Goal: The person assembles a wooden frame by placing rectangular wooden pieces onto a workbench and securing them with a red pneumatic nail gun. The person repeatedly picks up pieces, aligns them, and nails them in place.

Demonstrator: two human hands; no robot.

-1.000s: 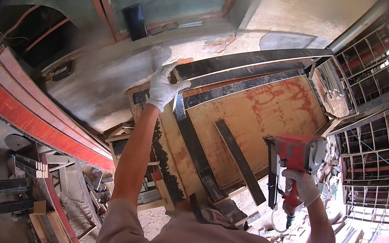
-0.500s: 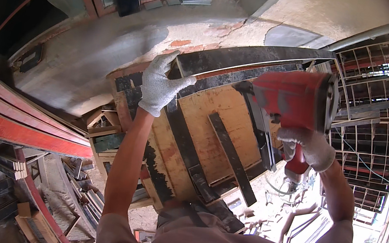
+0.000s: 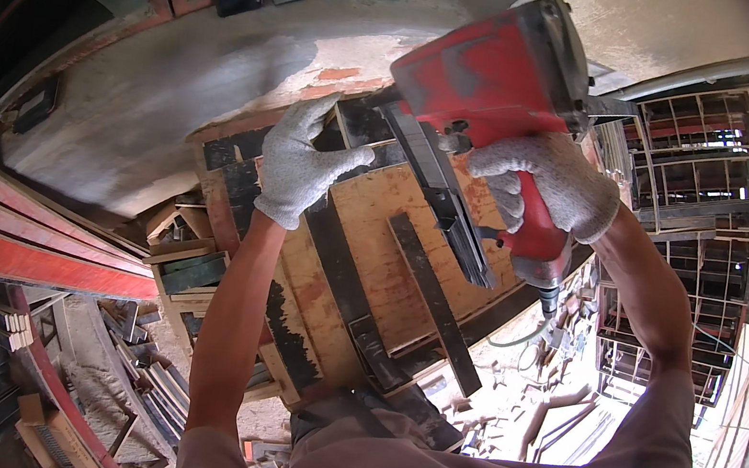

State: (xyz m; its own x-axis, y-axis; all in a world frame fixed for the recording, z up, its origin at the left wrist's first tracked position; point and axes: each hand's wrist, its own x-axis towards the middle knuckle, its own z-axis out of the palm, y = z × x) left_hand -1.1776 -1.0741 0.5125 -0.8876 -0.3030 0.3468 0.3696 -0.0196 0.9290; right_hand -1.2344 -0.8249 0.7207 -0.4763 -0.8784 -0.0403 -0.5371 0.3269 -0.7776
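The right hand (image 3: 546,187), in a white knit glove, is wrapped tight around the handle of a red nail gun (image 3: 495,73). The gun's nose sits near the top edge of a plywood panel (image 3: 389,265) with dark strips across it. The left hand (image 3: 298,164), gloved too, lies flat with its fingers spread on that top edge, just beside the gun. That is the danger: if the gun slips or kicks, a nail could hit those fingers. Wood scraps (image 3: 158,386) lie below.
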